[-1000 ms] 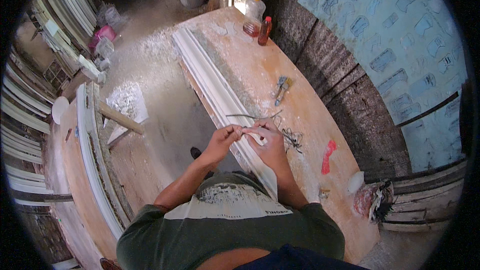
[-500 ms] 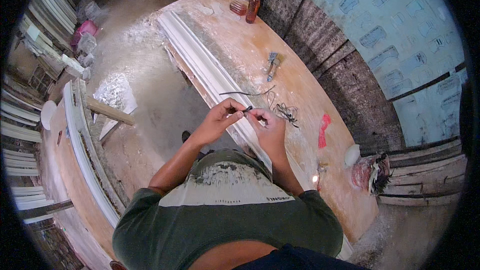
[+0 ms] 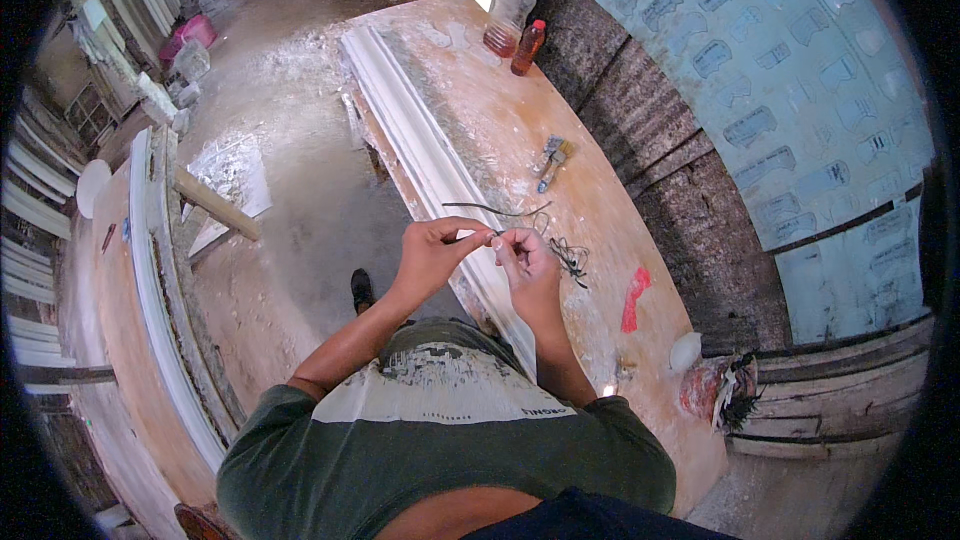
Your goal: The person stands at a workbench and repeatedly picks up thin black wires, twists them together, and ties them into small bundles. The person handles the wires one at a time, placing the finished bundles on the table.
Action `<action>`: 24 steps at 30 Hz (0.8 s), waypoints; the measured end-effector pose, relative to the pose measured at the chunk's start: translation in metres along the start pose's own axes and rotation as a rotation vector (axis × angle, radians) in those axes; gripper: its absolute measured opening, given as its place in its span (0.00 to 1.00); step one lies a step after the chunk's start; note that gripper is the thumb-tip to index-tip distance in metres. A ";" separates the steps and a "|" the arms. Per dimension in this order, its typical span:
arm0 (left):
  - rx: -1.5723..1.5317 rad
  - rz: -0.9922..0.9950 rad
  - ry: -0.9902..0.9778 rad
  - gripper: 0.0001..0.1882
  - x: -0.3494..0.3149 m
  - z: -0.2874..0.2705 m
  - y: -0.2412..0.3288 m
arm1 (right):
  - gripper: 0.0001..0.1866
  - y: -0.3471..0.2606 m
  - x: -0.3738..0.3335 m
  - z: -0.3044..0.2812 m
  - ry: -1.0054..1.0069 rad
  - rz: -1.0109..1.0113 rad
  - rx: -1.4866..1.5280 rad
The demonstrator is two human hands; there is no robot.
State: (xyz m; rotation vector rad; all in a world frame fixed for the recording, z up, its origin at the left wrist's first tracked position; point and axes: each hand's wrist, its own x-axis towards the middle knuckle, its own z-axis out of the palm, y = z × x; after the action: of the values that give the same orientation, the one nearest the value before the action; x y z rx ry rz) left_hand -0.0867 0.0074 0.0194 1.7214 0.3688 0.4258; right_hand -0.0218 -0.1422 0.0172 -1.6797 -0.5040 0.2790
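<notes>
My left hand (image 3: pixel 430 258) and my right hand (image 3: pixel 530 268) meet over the long white moulding (image 3: pixel 418 145), thumbs and forefingers pinched together. Between the fingertips is a small dark bit of thin black cord, mostly hidden by the fingers. More of the black cord (image 3: pixel 570 258) lies in a loose tangle just right of my right hand, on the wooden table (image 3: pixel 490 100). One dark strand (image 3: pixel 490 210) stretches across the moulding beyond my fingertips.
A paintbrush (image 3: pixel 552 162), a red strip (image 3: pixel 634 300) and a white rounded piece (image 3: pixel 685 351) are on the table. Two bottles (image 3: pixel 527 48) stand at its far end. A second bench with white moulding (image 3: pixel 150 240) is on the left; a wooden bar (image 3: pixel 215 202) juts from it.
The whole view has shifted a little. Both hands remain pinched together at the cord, with the left fingers now straighter and less of the dark piece showing. A dark shoe shows more fully.
</notes>
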 end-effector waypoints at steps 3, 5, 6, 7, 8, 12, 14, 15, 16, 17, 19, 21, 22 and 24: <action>0.003 -0.031 -0.014 0.08 0.007 -0.003 -0.014 | 0.08 0.004 0.009 0.006 -0.006 -0.027 -0.038; -0.020 0.011 -0.072 0.08 0.010 -0.004 -0.018 | 0.10 0.002 0.013 0.006 -0.052 0.015 -0.051; -0.025 0.051 -0.113 0.08 0.009 -0.004 -0.017 | 0.11 -0.001 0.012 0.004 -0.095 0.061 -0.065; -0.029 0.091 -0.155 0.08 0.008 -0.004 -0.016 | 0.13 -0.003 0.011 0.002 -0.138 0.108 -0.078; -0.071 0.098 -0.195 0.08 0.009 -0.003 -0.019 | 0.14 -0.005 0.010 0.001 -0.169 0.078 -0.076; -0.234 0.194 -0.163 0.07 0.014 -0.010 -0.027 | 0.11 -0.006 0.007 -0.006 -0.292 0.008 -0.288; -0.192 0.111 -0.095 0.07 0.020 -0.013 -0.028 | 0.10 -0.002 0.000 0.001 -0.379 -0.020 -0.280; -0.174 0.067 -0.062 0.07 0.025 -0.015 -0.028 | 0.10 -0.001 -0.004 0.005 -0.422 -0.031 -0.278; -0.096 0.071 -0.038 0.09 0.031 -0.016 -0.032 | 0.10 -0.004 -0.009 0.007 -0.435 -0.060 -0.283; 0.004 0.073 -0.055 0.10 0.036 -0.022 -0.031 | 0.10 -0.010 -0.014 0.012 -0.449 -0.093 -0.278; 0.205 0.075 -0.084 0.11 0.042 -0.032 -0.027 | 0.10 -0.013 -0.011 0.012 -0.466 -0.108 -0.283; 0.171 0.060 -0.101 0.13 0.049 -0.036 -0.014 | 0.09 -0.010 -0.004 0.007 -0.482 -0.080 -0.300; 0.133 -0.009 -0.137 0.14 0.053 -0.042 -0.005 | 0.09 -0.011 0.002 0.006 -0.465 -0.109 -0.325; 0.092 0.063 -0.223 0.17 0.055 -0.039 0.004 | 0.09 -0.008 0.010 0.004 -0.477 -0.092 -0.365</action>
State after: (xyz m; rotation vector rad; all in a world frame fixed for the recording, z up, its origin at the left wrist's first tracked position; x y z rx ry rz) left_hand -0.0568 0.0662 0.0339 1.8524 0.1750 0.2618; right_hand -0.0163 -0.1337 0.0250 -1.9389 -1.0345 0.5512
